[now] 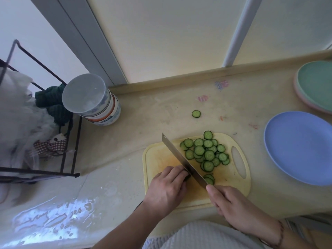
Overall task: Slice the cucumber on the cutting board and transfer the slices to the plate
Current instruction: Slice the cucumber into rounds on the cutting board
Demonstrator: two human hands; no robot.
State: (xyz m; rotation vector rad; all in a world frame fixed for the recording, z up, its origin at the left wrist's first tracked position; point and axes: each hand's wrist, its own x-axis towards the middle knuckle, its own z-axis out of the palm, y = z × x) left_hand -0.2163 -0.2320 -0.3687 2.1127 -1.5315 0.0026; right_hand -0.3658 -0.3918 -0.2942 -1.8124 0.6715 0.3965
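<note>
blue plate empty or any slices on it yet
Empty: the blue plate shows bare; the cucumber slices lie on the cutting board.

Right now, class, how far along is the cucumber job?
Mostly sliced: a pile of slices lies on the cutting board. In hand: left hand holds the cucumber stub, right hand works the knife. Left: the blue plate holds nothing; one stray slice sits on the counter.

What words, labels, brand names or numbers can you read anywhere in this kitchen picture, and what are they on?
None can be read.
Counter: pink, purple and red scribble marks, not legible as letters.
Stacked bowls: blue and orange painted pattern, no words.
Knife, cutting board, blue plate: no visible print.
</note>
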